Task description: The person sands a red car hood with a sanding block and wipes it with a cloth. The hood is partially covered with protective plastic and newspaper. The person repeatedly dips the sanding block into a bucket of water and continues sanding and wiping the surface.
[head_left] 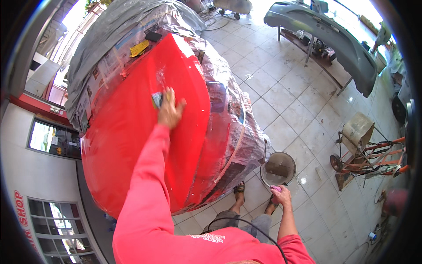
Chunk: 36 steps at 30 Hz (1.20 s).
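Note:
My left hand (pixel 170 111) lies on a glossy red car hood (pixel 127 136), over a small dark and yellowish sanding pad (pixel 156 100) pressed against the paint. Its palm hides part of the pad. Pale wet streaks mark the hood just beyond the fingers. Down by my right side, my right hand (pixel 283 196) is closed on a pink sponge (pixel 276 188), close to the near rim of a round bucket (pixel 264 171). Murky liquid stands in that bucket on the floor.
Newspaper masking (pixel 220 94) and a grey cover (pixel 88 66) surround the hood. On the masking lie a yellow piece (pixel 139 48) and a black block (pixel 153 36). A grey bumper (pixel 327 37) rests on a stand; an orange-framed hand cart (pixel 373 158) stands right on the tiled floor (pixel 281 110).

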### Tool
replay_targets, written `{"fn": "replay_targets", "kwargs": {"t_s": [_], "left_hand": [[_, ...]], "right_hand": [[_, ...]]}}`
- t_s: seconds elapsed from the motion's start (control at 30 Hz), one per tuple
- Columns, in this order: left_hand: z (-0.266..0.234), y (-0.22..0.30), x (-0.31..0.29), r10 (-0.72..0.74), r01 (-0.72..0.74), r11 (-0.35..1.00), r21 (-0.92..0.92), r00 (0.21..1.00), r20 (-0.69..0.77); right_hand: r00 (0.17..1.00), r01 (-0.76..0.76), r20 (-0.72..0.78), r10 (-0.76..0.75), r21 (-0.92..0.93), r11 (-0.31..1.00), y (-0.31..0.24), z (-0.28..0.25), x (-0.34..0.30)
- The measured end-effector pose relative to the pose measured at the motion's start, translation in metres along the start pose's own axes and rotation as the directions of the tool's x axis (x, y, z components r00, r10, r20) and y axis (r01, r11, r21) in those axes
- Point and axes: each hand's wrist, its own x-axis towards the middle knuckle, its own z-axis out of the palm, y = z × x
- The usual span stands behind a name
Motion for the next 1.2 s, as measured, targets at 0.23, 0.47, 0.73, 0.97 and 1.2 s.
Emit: {"fn": "replay_targets", "kwargs": {"t_s": [0.23, 0.47, 0.73, 0.97, 1.2], "left_hand": [[-0.071, 0.061, -0.114, 0.298, -0.258, 0.951, -0.172, 0.916, 0.270], [0.034, -0.114, 0.105, 0.370, -0.356, 0.720, 0.596, 0.923, 0.103], [-0.049, 0.081, -0.086, 0.352, -0.298, 0.927, -0.229, 0.903, 0.247], [0.015, -0.060, 0.137, 0.400, -0.416, 0.903, 0.111, 0.906, 0.142], [-0.015, 0.085, -0.017, 0.219, -0.213, 0.975, -0.069, 0.971, 0.092]], "right_hand": [[0.998, -0.035, 0.049, 0.038, -0.058, 0.998, 0.045, 0.004, -0.013], [0.993, -0.116, 0.033, 0.115, 0.041, 0.992, 0.064, -0.009, -0.018], [0.996, -0.083, 0.035, 0.082, 0.024, 0.996, 0.046, 0.014, -0.024], [0.999, -0.033, -0.010, 0.035, 0.098, 0.995, 0.040, 0.020, -0.016], [1.000, -0.024, -0.016, 0.027, 0.173, 0.985, 0.025, 0.016, -0.013]]}}
